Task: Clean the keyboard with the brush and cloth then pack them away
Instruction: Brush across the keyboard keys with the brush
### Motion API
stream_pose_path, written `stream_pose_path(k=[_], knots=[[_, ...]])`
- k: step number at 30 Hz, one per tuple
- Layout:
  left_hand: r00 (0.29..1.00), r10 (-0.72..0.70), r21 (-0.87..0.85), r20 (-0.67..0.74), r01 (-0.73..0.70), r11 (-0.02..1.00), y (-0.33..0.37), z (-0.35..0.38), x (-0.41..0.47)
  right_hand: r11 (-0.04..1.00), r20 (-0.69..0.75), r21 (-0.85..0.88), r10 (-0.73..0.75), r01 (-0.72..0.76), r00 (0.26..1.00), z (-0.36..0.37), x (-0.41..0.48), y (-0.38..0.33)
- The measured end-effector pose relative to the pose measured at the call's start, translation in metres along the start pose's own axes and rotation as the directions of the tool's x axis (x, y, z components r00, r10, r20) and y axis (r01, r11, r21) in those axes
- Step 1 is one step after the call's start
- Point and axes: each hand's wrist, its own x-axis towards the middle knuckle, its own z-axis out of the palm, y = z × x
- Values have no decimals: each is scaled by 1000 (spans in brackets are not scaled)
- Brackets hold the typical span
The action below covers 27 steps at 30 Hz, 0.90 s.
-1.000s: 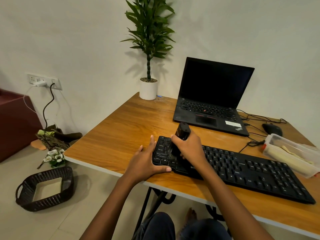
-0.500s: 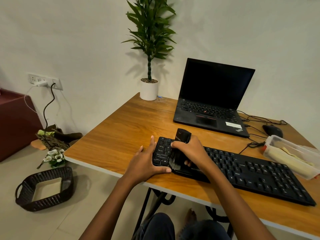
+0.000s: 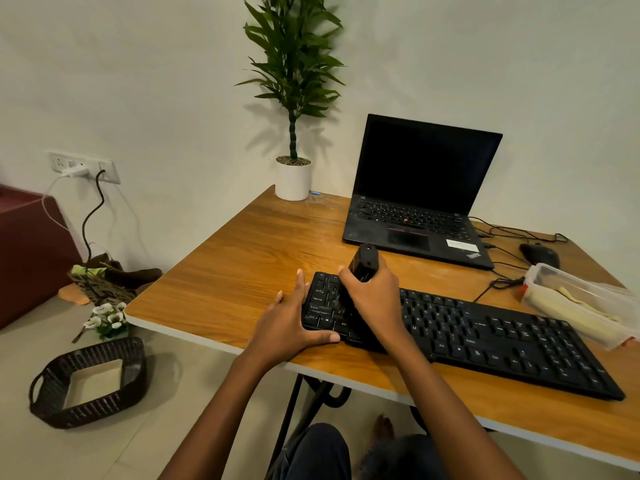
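A long black keyboard (image 3: 485,337) lies along the near edge of the wooden desk (image 3: 242,258). My right hand (image 3: 372,299) grips a black brush (image 3: 363,263) by its handle, upright over the keyboard's left keys; the bristles are hidden behind the hand. My left hand (image 3: 289,320) holds the keyboard's left end, thumb along its front edge and fingers straight up its side. A clear plastic box (image 3: 581,303) with a pale yellow cloth (image 3: 554,306) inside stands past the keyboard's right end.
An open black laptop (image 3: 422,202) sits behind the keyboard, with a black mouse (image 3: 540,254) and cables (image 3: 498,282) to its right. A potted plant (image 3: 293,178) stands at the desk's far corner. On the floor to the left is a dark wicker basket (image 3: 90,382).
My right hand has lifted the brush back towards the keyboard's far edge after a stroke down towards me. My left hand has kept its hold on the keyboard's end.
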Motion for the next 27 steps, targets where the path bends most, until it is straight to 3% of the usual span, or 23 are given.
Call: stream_pose_path(k=[2, 7, 12, 19, 23, 27], knots=[[1000, 6, 8, -2, -6, 1000, 0, 0, 0, 1000, 10, -14, -26, 27, 1000, 2, -7, -1], [998, 49, 17, -28, -49, 999, 5, -2, -4, 988, 209, -154, 66, -34, 976, -1, -16, -3], [1000, 9, -2, -1, -9, 1000, 0, -1, 0, 994, 30, -79, -67, 69, 997, -1, 0, -4], [998, 51, 38, -36, -50, 998, 3, 0, -2, 996, 193, -92, 31, -14, 981, -8, -23, -1], [999, 31, 16, -23, -30, 999, 1, -1, -1, 995, 48, -72, -60, 63, 997, -11, -2, -4], [999, 25, 7, -23, -25, 1000, 0, 1, 1, 993, 72, -112, -41, 49, 997, -7, -10, 5]])
